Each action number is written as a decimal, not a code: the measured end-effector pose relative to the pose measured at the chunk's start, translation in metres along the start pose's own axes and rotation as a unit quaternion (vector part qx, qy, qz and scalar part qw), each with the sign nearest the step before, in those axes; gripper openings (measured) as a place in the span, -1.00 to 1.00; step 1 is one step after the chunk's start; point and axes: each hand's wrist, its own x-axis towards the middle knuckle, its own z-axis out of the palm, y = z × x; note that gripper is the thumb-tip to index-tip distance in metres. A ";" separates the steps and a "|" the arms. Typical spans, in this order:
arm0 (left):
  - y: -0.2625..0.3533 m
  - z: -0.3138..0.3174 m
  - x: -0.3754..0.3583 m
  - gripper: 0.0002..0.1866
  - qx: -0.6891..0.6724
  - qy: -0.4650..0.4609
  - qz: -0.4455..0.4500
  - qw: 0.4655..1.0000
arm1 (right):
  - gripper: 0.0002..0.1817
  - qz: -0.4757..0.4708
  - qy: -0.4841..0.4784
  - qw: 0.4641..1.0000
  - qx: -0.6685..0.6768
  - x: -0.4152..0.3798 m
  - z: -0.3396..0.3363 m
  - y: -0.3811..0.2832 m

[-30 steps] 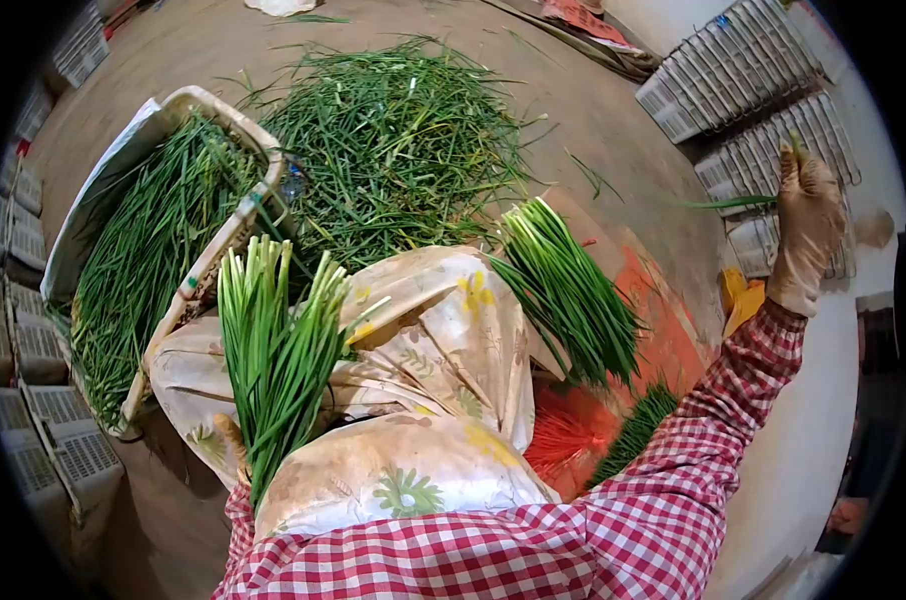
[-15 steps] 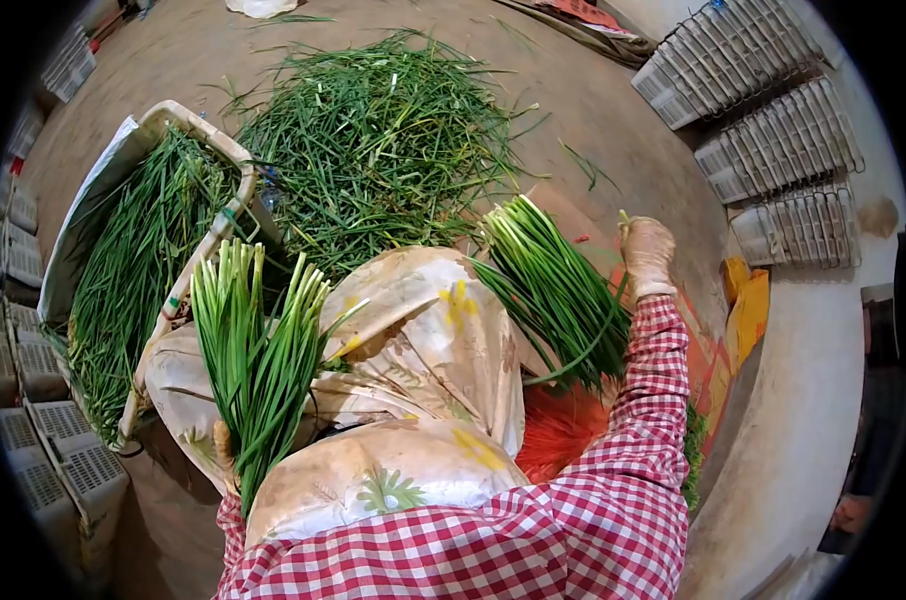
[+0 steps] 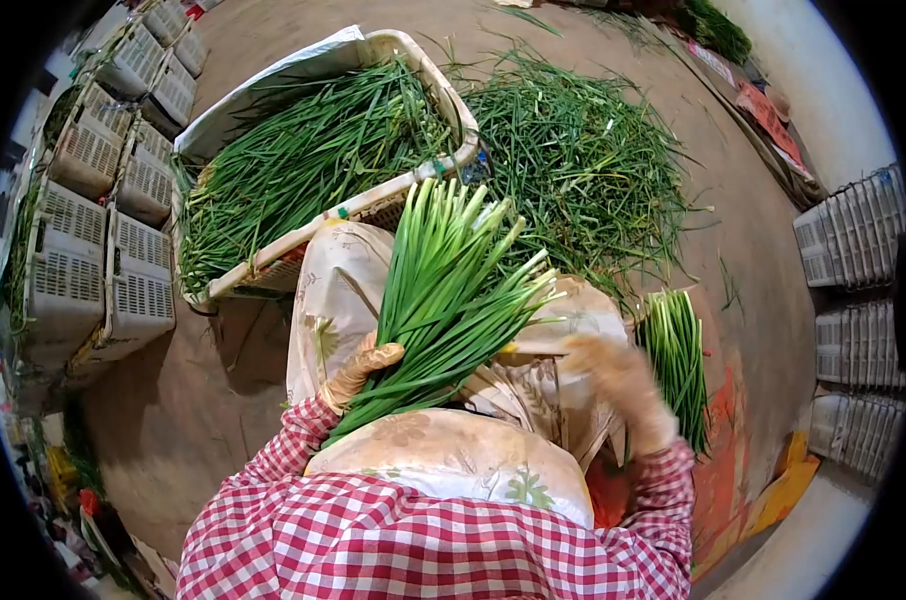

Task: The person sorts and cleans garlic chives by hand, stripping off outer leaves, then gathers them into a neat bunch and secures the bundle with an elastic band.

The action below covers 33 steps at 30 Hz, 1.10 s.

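A loose bunch of long green stalks with pale cut ends (image 3: 443,290) lies across my lap, its pale ends pointing up and right. My left hand (image 3: 366,368), in a pale glove, is wrapped round the lower left side of this bunch. Over my right knee, my right hand (image 3: 618,385) is smeared by motion, and its fingers cannot be made out. Just right of it, a second bunch of stalks (image 3: 673,360) rests beside my right leg. A patterned apron (image 3: 443,450) covers my lap.
A white-rimmed basket (image 3: 453,95) full of green stalks stands ahead on the left. Beside it a wide heap of loose leaves (image 3: 583,165) covers the floor. Stacked crates line the left side (image 3: 68,260) and the right wall (image 3: 858,340). Yellow cloth (image 3: 788,485) lies at lower right.
The view has turned left. My right hand has come in from far right towards my lap. The held bunch now leans across my lap, more spread out, with my left hand more visible.
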 end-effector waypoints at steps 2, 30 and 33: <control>-0.009 -0.011 0.010 -0.32 -0.013 -0.003 0.007 1.000 | -0.51 -0.086 -0.118 0.989 -0.007 0.009 0.043 -0.031; 0.050 0.018 0.119 -0.55 0.655 -0.143 0.276 0.689 | -0.39 0.028 -0.131 0.782 0.609 0.064 -0.047 -0.032; 0.076 0.025 0.136 -0.76 0.690 -0.178 0.221 0.666 | -0.40 0.026 0.011 0.801 0.598 0.031 -0.012 -0.027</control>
